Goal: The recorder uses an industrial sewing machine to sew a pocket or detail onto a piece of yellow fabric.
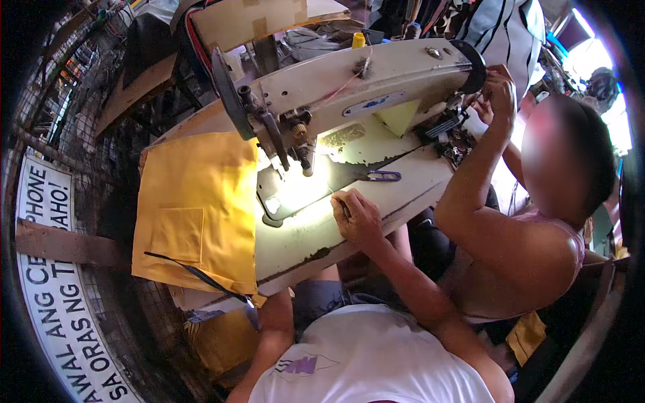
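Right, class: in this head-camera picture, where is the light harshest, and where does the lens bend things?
Head view: glare from the machine's lamp washes out the bed beside the right hand; daylight blows out the upper right corner; the sign bends toward the dark fisheye rim.

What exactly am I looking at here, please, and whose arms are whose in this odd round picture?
This is one picture from a fisheye camera worn on a person's head, looking down, so straight edges bend. The big cream machine is an industrial sewing machine on a worn table, its lamp lighting the needle area. Yellow fabric with a dark strap hangs over the table's left side, and scissors with purple handles lie near the needle. The wearer's right hand rests on the table, pinching something thin I cannot identify; the left hand is hidden below the table edge. The raised hand at the machine's wheel end belongs to a second person at the right.
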A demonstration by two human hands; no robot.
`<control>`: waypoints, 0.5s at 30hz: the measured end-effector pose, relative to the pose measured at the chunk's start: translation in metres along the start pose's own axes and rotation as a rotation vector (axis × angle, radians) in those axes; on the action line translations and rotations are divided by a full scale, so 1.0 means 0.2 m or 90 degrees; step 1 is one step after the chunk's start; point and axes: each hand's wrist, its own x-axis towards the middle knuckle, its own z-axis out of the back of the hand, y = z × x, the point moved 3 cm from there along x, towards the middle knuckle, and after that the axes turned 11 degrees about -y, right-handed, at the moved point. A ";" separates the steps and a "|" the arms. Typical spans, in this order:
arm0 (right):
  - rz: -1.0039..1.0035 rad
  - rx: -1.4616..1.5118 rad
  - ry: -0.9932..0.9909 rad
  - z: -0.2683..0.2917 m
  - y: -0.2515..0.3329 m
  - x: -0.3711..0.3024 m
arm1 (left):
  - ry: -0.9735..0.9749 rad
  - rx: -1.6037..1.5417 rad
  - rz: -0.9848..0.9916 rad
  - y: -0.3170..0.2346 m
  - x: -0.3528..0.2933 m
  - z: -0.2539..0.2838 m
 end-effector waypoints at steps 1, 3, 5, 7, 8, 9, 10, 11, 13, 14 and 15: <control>-0.039 0.026 0.010 0.00 -0.01 0.00 | -0.011 0.020 -0.025 0.02 0.02 -0.03; -0.051 0.039 -0.021 0.03 -0.01 0.01 | -0.044 0.082 -0.102 0.04 0.05 -0.09; -0.059 0.086 -0.085 0.06 0.00 0.03 | -0.133 0.214 -0.275 0.00 0.08 -0.15; -0.083 0.090 -0.097 0.08 0.00 0.06 | -0.209 0.289 -0.391 -0.07 0.05 -0.17; -0.072 0.114 -0.122 0.09 0.00 0.08 | -0.218 0.283 -0.422 -0.11 0.01 -0.16; -0.089 0.138 -0.123 0.09 0.00 0.11 | -0.177 0.251 -0.403 -0.16 -0.04 -0.13; -0.113 0.157 -0.117 0.08 0.00 0.14 | -0.151 0.150 -0.397 -0.22 -0.12 -0.08; -0.104 0.151 -0.137 0.08 0.00 0.18 | -0.097 0.042 -0.344 -0.28 -0.20 -0.01; -0.058 0.103 -0.044 0.03 0.01 0.28 | 0.014 -0.175 -0.235 -0.45 -0.33 0.12; -0.069 0.095 -0.050 0.00 0.00 0.33 | 0.023 -0.223 -0.276 -0.56 -0.36 0.20; -0.063 0.115 0.000 -0.03 0.01 0.38 | 0.028 -0.271 -0.303 -0.67 -0.38 0.27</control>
